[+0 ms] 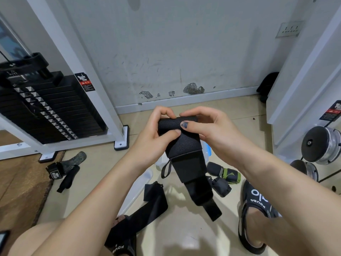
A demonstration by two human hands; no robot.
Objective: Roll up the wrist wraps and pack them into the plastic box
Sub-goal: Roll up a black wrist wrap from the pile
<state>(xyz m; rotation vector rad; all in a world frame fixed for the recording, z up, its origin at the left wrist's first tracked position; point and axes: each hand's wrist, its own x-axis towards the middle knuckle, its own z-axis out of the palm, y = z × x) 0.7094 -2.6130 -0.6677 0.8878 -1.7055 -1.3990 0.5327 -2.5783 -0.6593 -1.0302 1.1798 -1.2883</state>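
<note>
A black wrist wrap (184, 145) hangs in front of me, its top end folded over into the start of a roll. My left hand (158, 130) pinches the left side of that roll between thumb and fingers. My right hand (208, 126) pinches the right side, thumb on the front. The wrap's tail and thumb loop dangle toward the floor. A second black wrap (147, 206) lies flat on the floor below. Two rolled grey wraps (221, 183) lie at the right. The clear plastic box (207, 152) with a blue clip is mostly hidden behind the held wrap; its clear lid (140, 183) lies beside it.
A black weight stack (46, 109) in a white frame stands at the left. Black lifting straps (64, 172) lie on the floor by a brown mat. Chrome dumbbells (321, 143) sit at the right. My sandalled foot (256, 217) is at lower right.
</note>
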